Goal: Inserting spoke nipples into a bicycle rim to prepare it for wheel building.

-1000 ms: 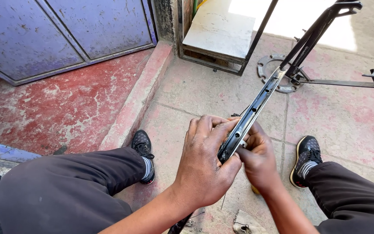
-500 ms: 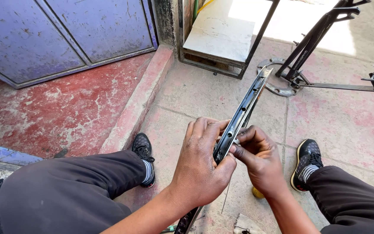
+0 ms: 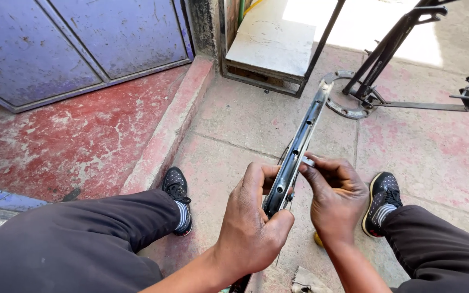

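- The long metal channel bar (image 3: 298,147), dark, narrow and punched with a row of holes, lies between the two hands and runs from the near centre of the scene up and away to the far right, its far end tilted toward the ring-shaped steel base (image 3: 343,108) of a black stand on the pavement.
- The left hand (image 3: 251,228) is wrapped around the near part of the bar, fingers curled over its left edge and thumb pressed on the near side; it is closed on the bar and carries its weight.
- The right hand (image 3: 336,198) sits just right of the bar, a little farther along it than the left. Its fingers are pinched narrow at the bar's right edge, where a small pale metal piece (image 3: 308,161) shows at the fingertips; whether that piece is loose or fixed to the bar cannot be told.
- So the bar's long axis points away from the body, and both hands meet it from opposite sides: left below and nearer, right beside and slightly farther.
- The bar's near end is hidden under the left wrist.
- The person sits with knees apart in dark trousers, a black shoe (image 3: 177,192) to the left and another black shoe (image 3: 382,202) to the right on pink paving slabs.
- Far left stands a blue metal door (image 3: 77,49); a pale slab in a metal frame (image 3: 278,40) lies beyond the bar.
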